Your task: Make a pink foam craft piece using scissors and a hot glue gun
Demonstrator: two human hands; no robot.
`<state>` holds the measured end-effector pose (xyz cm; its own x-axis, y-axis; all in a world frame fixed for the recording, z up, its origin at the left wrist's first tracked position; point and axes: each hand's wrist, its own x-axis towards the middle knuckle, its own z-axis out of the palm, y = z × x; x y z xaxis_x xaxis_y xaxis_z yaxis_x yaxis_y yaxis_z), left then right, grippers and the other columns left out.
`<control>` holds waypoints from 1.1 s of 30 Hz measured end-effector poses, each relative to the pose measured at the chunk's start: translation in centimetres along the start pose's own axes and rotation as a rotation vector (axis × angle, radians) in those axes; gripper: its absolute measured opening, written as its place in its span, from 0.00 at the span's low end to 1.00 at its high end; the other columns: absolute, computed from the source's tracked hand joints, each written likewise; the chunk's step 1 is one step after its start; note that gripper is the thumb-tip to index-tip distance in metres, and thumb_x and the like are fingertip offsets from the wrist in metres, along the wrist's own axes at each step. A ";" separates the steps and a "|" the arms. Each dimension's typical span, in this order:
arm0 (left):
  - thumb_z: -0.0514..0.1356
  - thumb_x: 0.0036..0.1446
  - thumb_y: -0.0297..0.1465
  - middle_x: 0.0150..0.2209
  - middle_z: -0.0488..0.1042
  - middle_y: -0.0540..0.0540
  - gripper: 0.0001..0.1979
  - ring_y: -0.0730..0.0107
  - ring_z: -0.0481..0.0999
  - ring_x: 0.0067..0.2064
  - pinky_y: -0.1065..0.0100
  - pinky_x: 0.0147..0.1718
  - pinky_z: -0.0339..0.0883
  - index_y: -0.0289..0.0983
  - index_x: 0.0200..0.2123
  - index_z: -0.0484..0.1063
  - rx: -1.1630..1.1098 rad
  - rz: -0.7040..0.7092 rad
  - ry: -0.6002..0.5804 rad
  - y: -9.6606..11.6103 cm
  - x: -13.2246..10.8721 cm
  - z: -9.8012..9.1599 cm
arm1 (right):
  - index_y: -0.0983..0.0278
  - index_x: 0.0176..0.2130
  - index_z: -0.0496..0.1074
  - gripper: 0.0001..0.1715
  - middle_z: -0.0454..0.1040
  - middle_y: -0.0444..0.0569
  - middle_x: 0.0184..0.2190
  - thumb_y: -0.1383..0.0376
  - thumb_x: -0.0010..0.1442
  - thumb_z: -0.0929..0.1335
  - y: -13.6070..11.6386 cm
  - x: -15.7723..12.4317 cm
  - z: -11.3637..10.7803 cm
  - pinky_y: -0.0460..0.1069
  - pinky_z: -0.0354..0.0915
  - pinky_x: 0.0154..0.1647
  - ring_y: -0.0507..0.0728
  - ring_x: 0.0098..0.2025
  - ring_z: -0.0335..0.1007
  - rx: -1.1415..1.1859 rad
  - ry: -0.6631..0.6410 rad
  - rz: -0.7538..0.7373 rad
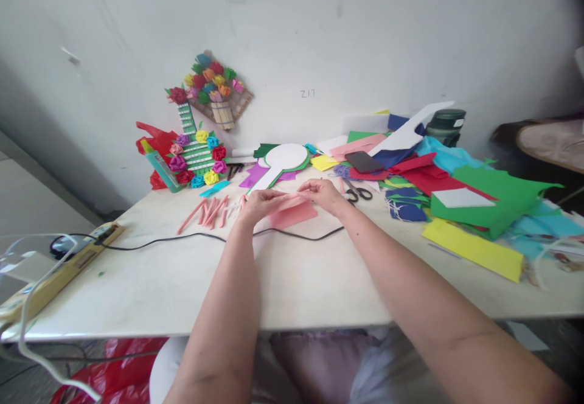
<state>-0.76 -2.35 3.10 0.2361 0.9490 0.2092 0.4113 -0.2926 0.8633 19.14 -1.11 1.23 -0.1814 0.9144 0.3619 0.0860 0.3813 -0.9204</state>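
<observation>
Both my hands hold a sheet of pink paper point(296, 215) a little above the table's middle. My left hand point(263, 205) pinches its left end, while my right hand point(323, 195) has the right end between thumb and fingers. The paper's upper edge looks folded or rolled between them; which one I cannot tell. To the left of my left hand lie several thin pink paper rolls point(212, 212). Black-handled scissors point(358, 193) rest just right of my right hand. Behind the hands is a white round-headed cutout point(286, 159) with a green border.
A black cable point(159, 243) crosses the table and passes under my arms to a power strip point(77, 264). A glue bottle point(162, 167) and a flower-covered guitar shape point(198, 148) stand back left. Coloured paper point(479, 194), a phone point(364, 162) and a dark jar point(446, 125) fill the right.
</observation>
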 end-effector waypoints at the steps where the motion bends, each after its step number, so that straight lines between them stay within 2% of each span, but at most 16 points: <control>1: 0.64 0.42 0.45 0.19 0.66 0.50 0.21 0.78 0.59 0.21 0.74 0.19 0.51 0.33 0.31 0.78 0.031 0.006 0.000 0.2 -0.1 0.1 | 0.67 0.28 0.72 0.12 0.72 0.45 0.24 0.62 0.42 0.70 -0.1 0.0 0.1 0.46 0.62 0.31 0.50 0.27 0.66 0.000 -0.008 -0.006; 5: 0.63 0.42 0.45 0.17 0.63 0.52 0.18 0.78 0.57 0.21 0.74 0.19 0.49 0.33 0.22 0.75 0.102 0.002 0.005 0.7 -0.3 0.2 | 0.67 0.29 0.72 0.13 0.73 0.45 0.26 0.62 0.42 0.71 -0.1 -0.1 0.2 0.46 0.62 0.32 0.50 0.29 0.67 0.010 -0.013 -0.003; 8: 0.62 0.43 0.45 0.16 0.61 0.52 0.18 0.78 0.56 0.21 0.74 0.19 0.48 0.34 0.19 0.70 0.115 -0.009 -0.008 0.9 -0.3 0.2 | 0.67 0.32 0.72 0.15 0.72 0.45 0.24 0.61 0.43 0.70 0.0 -0.1 0.1 0.46 0.62 0.30 0.50 0.27 0.66 0.029 -0.007 0.024; 12: 0.61 0.44 0.45 0.17 0.60 0.53 0.18 0.78 0.57 0.21 0.74 0.19 0.49 0.35 0.19 0.68 0.160 -0.022 -0.031 0.9 -0.2 0.3 | 0.68 0.34 0.72 0.16 0.70 0.43 0.23 0.61 0.44 0.71 0.4 0.0 0.0 0.45 0.60 0.27 0.49 0.25 0.64 0.063 -0.003 0.039; 16: 0.60 0.45 0.45 0.18 0.60 0.53 0.18 0.78 0.57 0.21 0.74 0.20 0.50 0.35 0.21 0.69 0.188 -0.012 -0.112 0.7 -0.2 0.2 | 0.67 0.33 0.72 0.16 0.70 0.43 0.23 0.60 0.44 0.71 0.7 0.2 -0.1 0.45 0.60 0.26 0.48 0.25 0.63 0.070 0.001 0.027; 22: 0.62 0.43 0.43 0.18 0.62 0.52 0.17 0.78 0.58 0.21 0.73 0.20 0.51 0.33 0.24 0.72 0.100 0.002 -0.257 0.3 0.0 0.0 | 0.67 0.36 0.72 0.18 0.70 0.43 0.24 0.60 0.45 0.71 0.2 0.1 0.0 0.45 0.61 0.28 0.48 0.25 0.63 0.090 0.012 -0.012; 25: 0.64 0.41 0.42 0.18 0.62 0.52 0.17 0.78 0.60 0.21 0.72 0.21 0.53 0.33 0.23 0.71 0.026 -0.011 -0.270 0.1 0.1 0.0 | 0.66 0.37 0.72 0.19 0.70 0.43 0.24 0.60 0.44 0.71 -0.1 0.0 0.1 0.46 0.62 0.29 0.49 0.26 0.65 0.102 0.031 0.001; 27: 0.65 0.40 0.41 0.17 0.62 0.53 0.16 0.78 0.60 0.20 0.73 0.21 0.54 0.33 0.22 0.70 -0.055 -0.021 -0.264 -0.1 0.1 0.0 | 0.66 0.37 0.72 0.19 0.72 0.44 0.26 0.60 0.44 0.71 0.0 0.2 0.1 0.47 0.63 0.30 0.50 0.28 0.66 0.116 0.075 -0.002; 30: 0.66 0.39 0.41 0.16 0.60 0.54 0.17 0.80 0.59 0.19 0.74 0.20 0.54 0.33 0.21 0.66 -0.234 -0.059 -0.204 -0.4 0.2 0.1 | 0.66 0.36 0.72 0.18 0.74 0.47 0.31 0.60 0.44 0.70 0.7 0.7 -0.3 0.48 0.65 0.36 0.52 0.32 0.69 0.123 0.212 -0.025; 33: 0.66 0.40 0.41 0.15 0.59 0.56 0.19 0.81 0.59 0.17 0.74 0.19 0.55 0.35 0.20 0.62 -0.421 -0.095 -0.096 -0.7 0.4 0.3 | 0.66 0.36 0.73 0.14 0.76 0.50 0.34 0.62 0.49 0.67 1.3 1.1 -1.2 0.50 0.65 0.40 0.55 0.36 0.71 -0.058 0.357 0.021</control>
<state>-0.68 -1.81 2.42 0.3031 0.9483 0.0939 0.0455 -0.1129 0.9926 20.21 0.53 0.63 0.1736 0.9079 0.3816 0.1434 0.3601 -0.9218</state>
